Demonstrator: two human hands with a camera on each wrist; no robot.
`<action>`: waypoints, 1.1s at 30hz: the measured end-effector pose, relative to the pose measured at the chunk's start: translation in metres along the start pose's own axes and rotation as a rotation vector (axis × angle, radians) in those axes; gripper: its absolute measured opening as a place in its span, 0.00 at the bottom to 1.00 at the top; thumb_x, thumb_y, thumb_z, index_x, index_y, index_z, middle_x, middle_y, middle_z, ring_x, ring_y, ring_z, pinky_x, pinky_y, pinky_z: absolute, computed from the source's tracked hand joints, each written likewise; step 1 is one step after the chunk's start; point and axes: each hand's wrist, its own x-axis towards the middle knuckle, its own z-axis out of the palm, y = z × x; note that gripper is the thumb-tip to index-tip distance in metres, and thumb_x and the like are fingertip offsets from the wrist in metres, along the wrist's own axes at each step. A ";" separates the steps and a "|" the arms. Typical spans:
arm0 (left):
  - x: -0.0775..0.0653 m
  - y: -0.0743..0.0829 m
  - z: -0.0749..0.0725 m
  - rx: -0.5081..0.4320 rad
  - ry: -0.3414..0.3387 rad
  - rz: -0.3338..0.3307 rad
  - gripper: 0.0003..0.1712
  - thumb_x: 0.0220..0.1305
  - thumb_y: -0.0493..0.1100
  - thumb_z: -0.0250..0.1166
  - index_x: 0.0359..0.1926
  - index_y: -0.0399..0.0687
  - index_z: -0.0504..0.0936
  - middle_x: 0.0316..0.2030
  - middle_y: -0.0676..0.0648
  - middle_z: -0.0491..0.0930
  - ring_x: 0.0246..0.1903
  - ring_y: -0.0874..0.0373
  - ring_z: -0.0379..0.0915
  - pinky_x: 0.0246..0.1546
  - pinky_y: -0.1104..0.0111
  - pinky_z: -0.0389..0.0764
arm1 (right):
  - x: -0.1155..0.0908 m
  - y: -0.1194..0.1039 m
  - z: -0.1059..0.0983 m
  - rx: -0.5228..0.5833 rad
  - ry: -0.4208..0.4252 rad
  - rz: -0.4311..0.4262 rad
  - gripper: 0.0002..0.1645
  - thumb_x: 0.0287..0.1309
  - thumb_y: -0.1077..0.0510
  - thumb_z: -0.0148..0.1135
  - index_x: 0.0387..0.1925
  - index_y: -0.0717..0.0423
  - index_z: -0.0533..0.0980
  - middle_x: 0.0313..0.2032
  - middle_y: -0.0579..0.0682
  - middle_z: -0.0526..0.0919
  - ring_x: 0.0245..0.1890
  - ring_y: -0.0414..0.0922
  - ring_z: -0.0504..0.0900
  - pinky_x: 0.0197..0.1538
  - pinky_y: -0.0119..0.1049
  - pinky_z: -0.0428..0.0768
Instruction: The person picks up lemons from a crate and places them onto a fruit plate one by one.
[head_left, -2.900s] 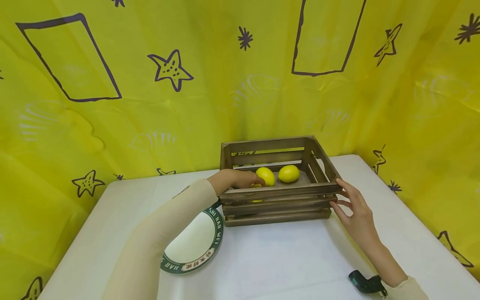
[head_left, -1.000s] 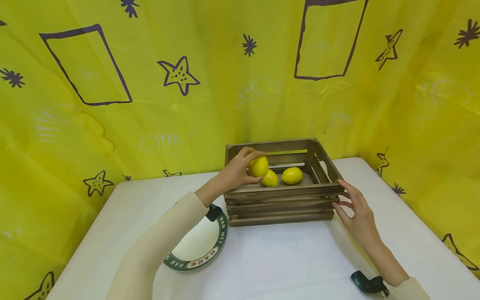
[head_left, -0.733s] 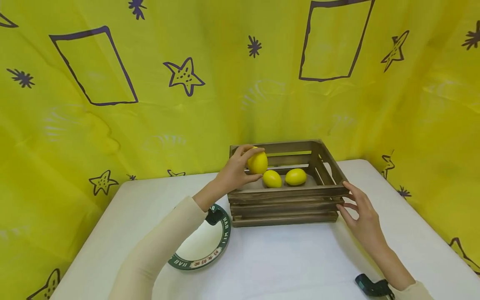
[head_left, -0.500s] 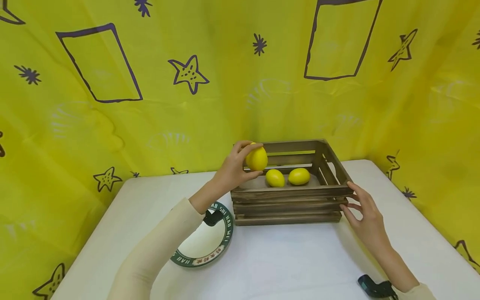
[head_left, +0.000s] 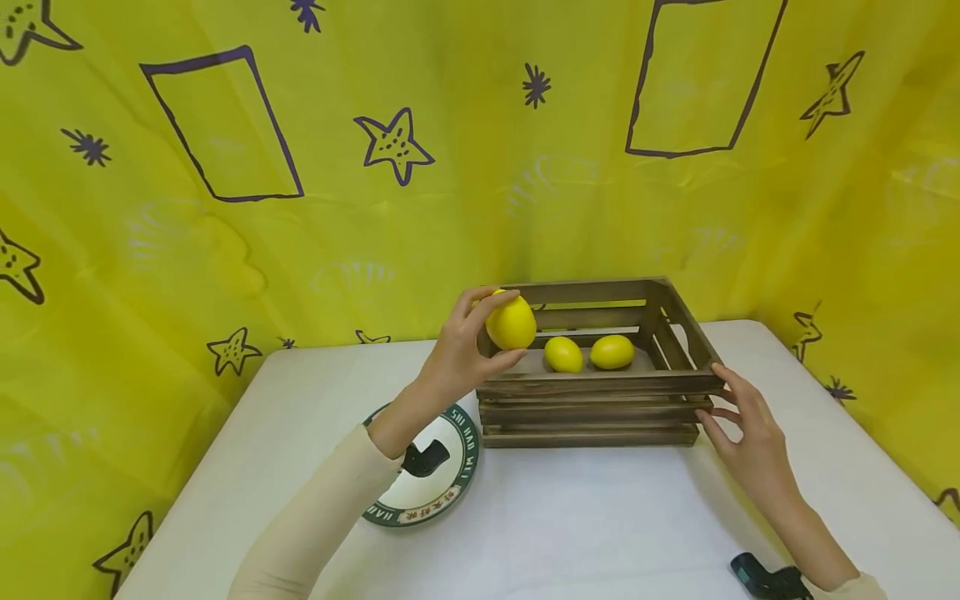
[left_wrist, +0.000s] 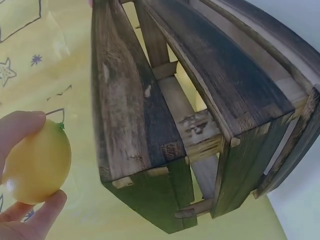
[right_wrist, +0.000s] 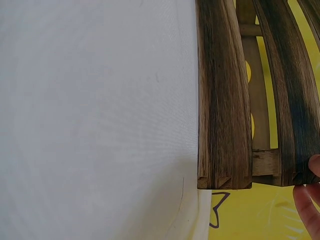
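My left hand pinches a yellow lemon between fingers and thumb, above the left end of a brown slatted wooden crate. In the left wrist view the held lemon shows a green tip and stands apart from the crate's slats. Two more lemons, a left one and a right one, lie on the crate's floor. My right hand grips the crate's front right corner, fingers at the top slat and thumb lower down. Only its fingertips show in the right wrist view.
A white plate with a green lettered rim lies left of the crate, partly hidden by my left forearm. The white-covered table reaches back to a yellow patterned curtain. Dark devices are strapped to both wrists.
My left hand has lifted a lemon from inside the crate and drawn it up and slightly left. The right hand keeps its place at the corner. The whole head view has shifted.
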 end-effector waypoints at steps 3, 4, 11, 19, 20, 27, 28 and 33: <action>-0.006 0.004 -0.002 -0.004 0.010 -0.008 0.39 0.49 0.38 0.77 0.63 0.49 0.72 0.59 0.38 0.65 0.59 0.43 0.69 0.55 0.61 0.79 | 0.000 0.000 -0.002 0.002 -0.004 0.004 0.36 0.64 0.48 0.53 0.66 0.67 0.64 0.59 0.65 0.71 0.56 0.21 0.65 0.49 0.09 0.68; -0.008 0.004 -0.002 -0.005 0.013 -0.009 0.40 0.49 0.38 0.77 0.63 0.49 0.71 0.59 0.38 0.65 0.59 0.43 0.69 0.55 0.62 0.79 | 0.000 0.000 -0.003 0.005 -0.007 0.006 0.38 0.64 0.46 0.52 0.66 0.67 0.64 0.60 0.65 0.71 0.56 0.21 0.65 0.49 0.09 0.68; -0.025 0.004 -0.002 -0.031 0.060 -0.015 0.40 0.48 0.37 0.78 0.63 0.46 0.71 0.58 0.38 0.67 0.57 0.44 0.72 0.52 0.65 0.79 | -0.001 0.000 -0.004 0.000 -0.021 0.022 0.44 0.64 0.37 0.48 0.66 0.68 0.63 0.62 0.60 0.70 0.55 0.19 0.65 0.49 0.09 0.68; -0.045 0.000 -0.004 -0.061 0.187 -0.045 0.40 0.44 0.37 0.80 0.60 0.45 0.74 0.57 0.39 0.70 0.56 0.45 0.72 0.49 0.61 0.82 | -0.005 0.001 -0.002 0.012 -0.027 0.033 0.45 0.66 0.34 0.47 0.66 0.69 0.63 0.64 0.54 0.68 0.55 0.19 0.65 0.49 0.09 0.69; -0.047 0.000 -0.005 -0.067 0.200 -0.051 0.40 0.44 0.37 0.80 0.60 0.45 0.74 0.57 0.39 0.70 0.56 0.45 0.71 0.48 0.61 0.82 | -0.005 0.002 -0.002 0.013 -0.028 0.033 0.45 0.66 0.35 0.48 0.66 0.69 0.63 0.64 0.54 0.68 0.56 0.19 0.65 0.49 0.09 0.69; -0.064 -0.003 -0.009 -0.113 0.250 -0.073 0.41 0.43 0.34 0.80 0.61 0.43 0.73 0.58 0.39 0.70 0.56 0.45 0.71 0.49 0.63 0.81 | -0.005 0.001 -0.001 0.020 -0.029 0.041 0.46 0.65 0.35 0.48 0.66 0.69 0.63 0.63 0.57 0.68 0.55 0.18 0.65 0.49 0.09 0.69; -0.066 -0.004 -0.009 -0.116 0.256 -0.077 0.42 0.43 0.34 0.80 0.61 0.43 0.73 0.58 0.39 0.70 0.56 0.45 0.72 0.49 0.64 0.81 | -0.004 0.001 -0.002 0.018 -0.030 0.041 0.46 0.65 0.34 0.48 0.66 0.69 0.63 0.63 0.58 0.68 0.55 0.18 0.65 0.49 0.09 0.69; -0.078 -0.007 -0.011 -0.128 0.292 -0.100 0.42 0.43 0.32 0.79 0.62 0.41 0.72 0.58 0.38 0.70 0.54 0.44 0.74 0.48 0.65 0.81 | -0.001 0.001 -0.001 0.002 -0.035 0.042 0.48 0.65 0.32 0.46 0.66 0.69 0.63 0.64 0.55 0.68 0.55 0.18 0.64 0.49 0.09 0.68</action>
